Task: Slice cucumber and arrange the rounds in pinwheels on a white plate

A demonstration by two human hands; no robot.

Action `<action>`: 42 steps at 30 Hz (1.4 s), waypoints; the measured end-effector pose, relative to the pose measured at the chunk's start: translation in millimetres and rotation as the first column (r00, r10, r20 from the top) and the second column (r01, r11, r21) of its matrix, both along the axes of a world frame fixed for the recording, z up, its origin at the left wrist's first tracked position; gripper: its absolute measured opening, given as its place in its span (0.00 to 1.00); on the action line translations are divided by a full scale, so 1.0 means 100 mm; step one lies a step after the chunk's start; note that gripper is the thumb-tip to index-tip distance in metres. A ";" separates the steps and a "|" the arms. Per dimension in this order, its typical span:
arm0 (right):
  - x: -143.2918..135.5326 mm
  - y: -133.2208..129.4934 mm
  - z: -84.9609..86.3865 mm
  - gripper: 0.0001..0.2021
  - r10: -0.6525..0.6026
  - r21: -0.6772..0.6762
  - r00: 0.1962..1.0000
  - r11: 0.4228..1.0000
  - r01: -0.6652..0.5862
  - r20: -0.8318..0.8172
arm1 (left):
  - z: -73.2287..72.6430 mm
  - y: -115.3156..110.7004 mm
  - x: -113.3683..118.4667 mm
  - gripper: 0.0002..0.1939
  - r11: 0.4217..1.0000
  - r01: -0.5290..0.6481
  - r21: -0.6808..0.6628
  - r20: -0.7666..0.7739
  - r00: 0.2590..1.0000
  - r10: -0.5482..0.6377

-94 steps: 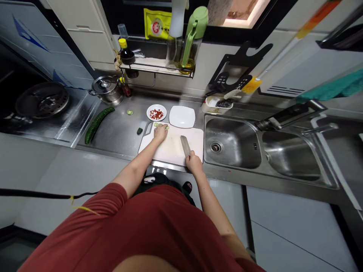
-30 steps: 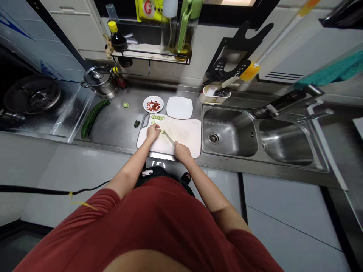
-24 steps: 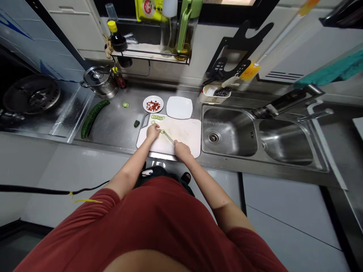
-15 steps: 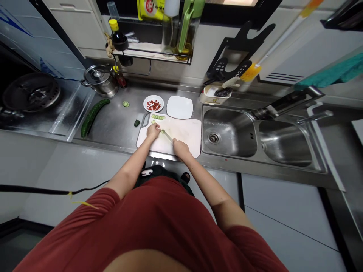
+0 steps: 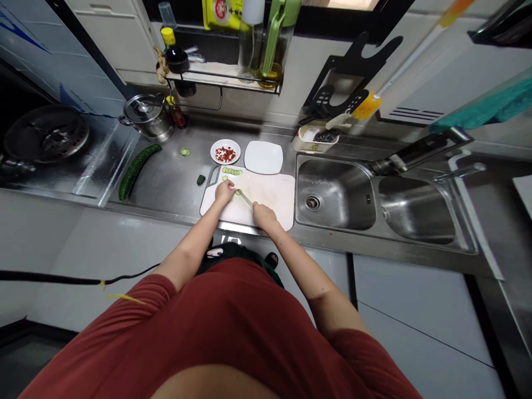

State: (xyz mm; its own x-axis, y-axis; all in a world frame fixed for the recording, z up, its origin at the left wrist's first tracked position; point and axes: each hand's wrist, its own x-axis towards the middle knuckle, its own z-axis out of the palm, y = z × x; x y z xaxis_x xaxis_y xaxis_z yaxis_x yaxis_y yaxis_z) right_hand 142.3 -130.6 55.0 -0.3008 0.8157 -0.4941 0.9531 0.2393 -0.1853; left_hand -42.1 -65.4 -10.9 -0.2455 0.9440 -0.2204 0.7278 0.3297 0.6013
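Observation:
My right hand [image 5: 264,215] is closed around the handle of a knife [image 5: 246,200], whose blade points up and left over the white cutting board [image 5: 274,194]. A cucumber slice [image 5: 238,192] is at the blade's tip. Just left of that slice, my left hand [image 5: 225,192] has its fingers drawn together; what they pinch, if anything, is too small to make out. A row of cucumber slices [image 5: 231,171] lies at the board's upper left, with a single slice [image 5: 225,178] below it.
Behind the board stand a plate of chopped red pieces [image 5: 213,157] and a white square plate [image 5: 263,157]. Leftward lie a cucumber end [image 5: 200,179], more slices [image 5: 184,152], a whole cucumber [image 5: 137,170] and a steel pot [image 5: 148,119]. A double sink [image 5: 337,191] is at right.

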 end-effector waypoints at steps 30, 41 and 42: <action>0.01 0.05 0.02 0.14 0.009 -0.026 1.000 1.000 -0.009 -0.019 | 0.02 0.01 0.00 0.10 1.000 0.004 -0.020 -0.012 1.000 -0.005; 0.00 0.08 0.03 0.15 -0.001 -0.052 1.000 0.999 0.001 -0.011 | 0.01 0.01 0.00 0.10 1.000 0.019 -0.010 -0.020 1.000 -0.020; 0.01 0.08 0.03 0.15 -0.002 -0.050 1.000 0.999 0.002 -0.008 | 0.02 0.01 0.00 0.10 1.000 0.021 -0.011 -0.021 1.000 -0.021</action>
